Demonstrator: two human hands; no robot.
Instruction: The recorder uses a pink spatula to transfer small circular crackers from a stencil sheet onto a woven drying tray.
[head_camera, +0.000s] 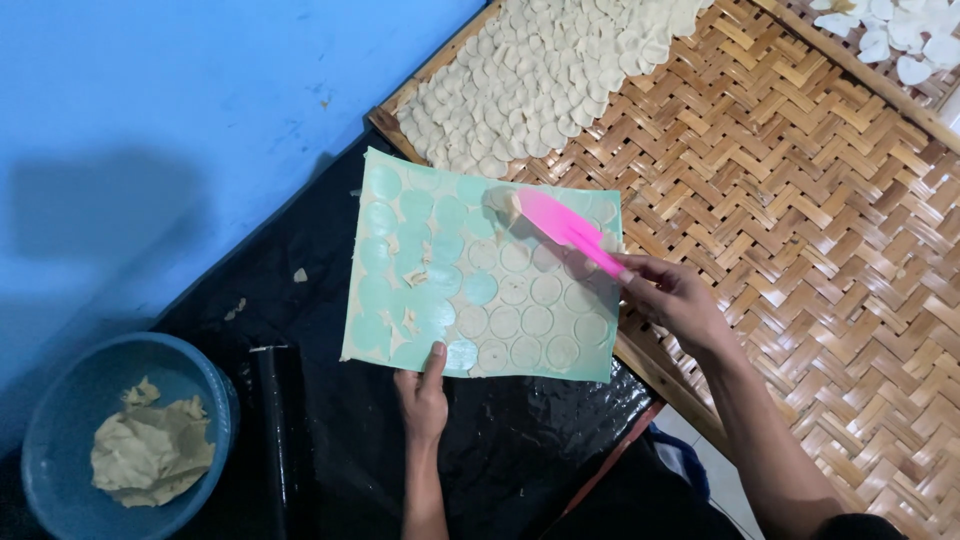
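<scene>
- Fingers of the right hand (672, 297) clench the handle end of a pink scraper (563, 230), whose blade reaches toward ten o'clock and carries a pale dough disc (503, 203) at its tip, near the top edge of the mat.
- Left hand (424, 396) pinches the near edge of the teal cutting mat (480, 270) at six o'clock, thumb on top, which appears to steady the sheet and keep it level while the blade slides under the discs.
- The mat sits half across a black plastic-covered surface (320, 300) and half over the rim of a woven bamboo tray (800, 230); this overlap likely shortens the way from mat to tray.
- Round discs fill the right part of the mat in rows; the left part shows bare teal circles and scraps of leftover dough.
- At twelve o'clock, laid-out discs (540, 70) overlap on the tray's far end; open weave lies from one to four o'clock, giving free room beside the right hand.
- A second tray (900, 40) with whiter pieces shows at one o'clock.
- At eight o'clock, a blue bowl (60, 420) holds a lump of dough (150, 450); a dark roller (275, 420) lies just beside it.
- A blue floor (200, 100) spreads from nine to eleven o'clock.
</scene>
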